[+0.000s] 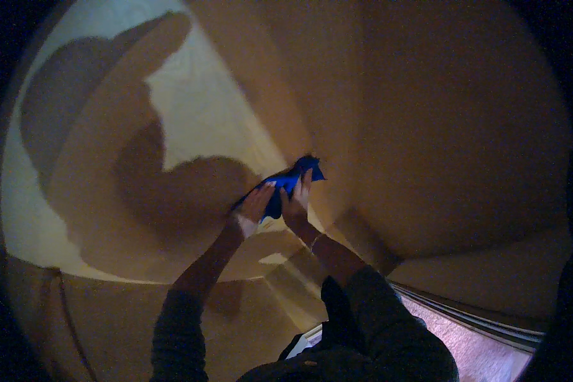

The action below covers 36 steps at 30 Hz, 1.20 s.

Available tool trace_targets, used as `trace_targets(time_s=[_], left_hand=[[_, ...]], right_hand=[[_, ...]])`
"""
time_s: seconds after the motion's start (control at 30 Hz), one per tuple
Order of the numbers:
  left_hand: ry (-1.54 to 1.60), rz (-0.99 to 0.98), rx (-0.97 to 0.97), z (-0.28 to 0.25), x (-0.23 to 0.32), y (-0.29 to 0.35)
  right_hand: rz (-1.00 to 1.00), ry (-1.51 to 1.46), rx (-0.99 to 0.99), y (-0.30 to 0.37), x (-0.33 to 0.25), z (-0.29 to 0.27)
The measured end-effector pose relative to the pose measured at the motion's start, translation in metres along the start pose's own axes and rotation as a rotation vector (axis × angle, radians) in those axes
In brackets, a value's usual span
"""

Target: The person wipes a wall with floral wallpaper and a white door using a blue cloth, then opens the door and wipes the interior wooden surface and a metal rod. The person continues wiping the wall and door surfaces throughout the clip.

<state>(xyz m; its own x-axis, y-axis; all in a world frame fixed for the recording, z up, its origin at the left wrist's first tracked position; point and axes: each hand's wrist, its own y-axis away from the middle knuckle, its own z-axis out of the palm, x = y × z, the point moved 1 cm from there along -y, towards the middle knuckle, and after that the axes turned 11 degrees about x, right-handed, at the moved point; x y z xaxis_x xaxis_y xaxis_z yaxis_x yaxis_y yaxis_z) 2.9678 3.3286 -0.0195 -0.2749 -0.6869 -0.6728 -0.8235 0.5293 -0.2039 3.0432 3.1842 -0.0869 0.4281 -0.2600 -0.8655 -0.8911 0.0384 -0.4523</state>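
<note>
the blue cloth (286, 183) is spread beneath 2 hands on a pale surface (200, 108), its long axis running from about 8 to 2 o'clock. the left hand (253, 207) covers its 8 o'clock half, fingers extended; the right hand (297, 198) covers the 2 o'clock half, thumb apart from fingers. both touch it, so neither is nearer overall, though the right fingertips come closest to the crumpled 2 o'clock end. from the left grip, most cloth lies toward 2 o'clock. whether either grip pinches fabric or only presses, i cannot tell.
</note>
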Motion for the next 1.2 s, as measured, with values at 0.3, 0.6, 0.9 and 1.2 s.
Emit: trace_targets(time_s=[0.3,0.6,0.9,1.2], left_hand=[[0.112,-0.439,-0.058,-0.071,-0.021,0.135],[-0.027,-0.717,0.2,-0.117,-0.115,-0.005],[0.188,-0.487,0.135,-0.007,-0.071,0.048],[0.361,-1.128,0.118,0.027,-0.044,0.269]], right_hand=[[-0.513,-0.087,-0.248,0.029,-0.09,0.018],[-0.472,-0.155,0.059,-0.126,-0.182,-0.001],[-0.276,-0.084,0.061,-0.036,-0.095,0.057],[-0.843,0.101,-0.545,0.098,-0.139,0.158]])
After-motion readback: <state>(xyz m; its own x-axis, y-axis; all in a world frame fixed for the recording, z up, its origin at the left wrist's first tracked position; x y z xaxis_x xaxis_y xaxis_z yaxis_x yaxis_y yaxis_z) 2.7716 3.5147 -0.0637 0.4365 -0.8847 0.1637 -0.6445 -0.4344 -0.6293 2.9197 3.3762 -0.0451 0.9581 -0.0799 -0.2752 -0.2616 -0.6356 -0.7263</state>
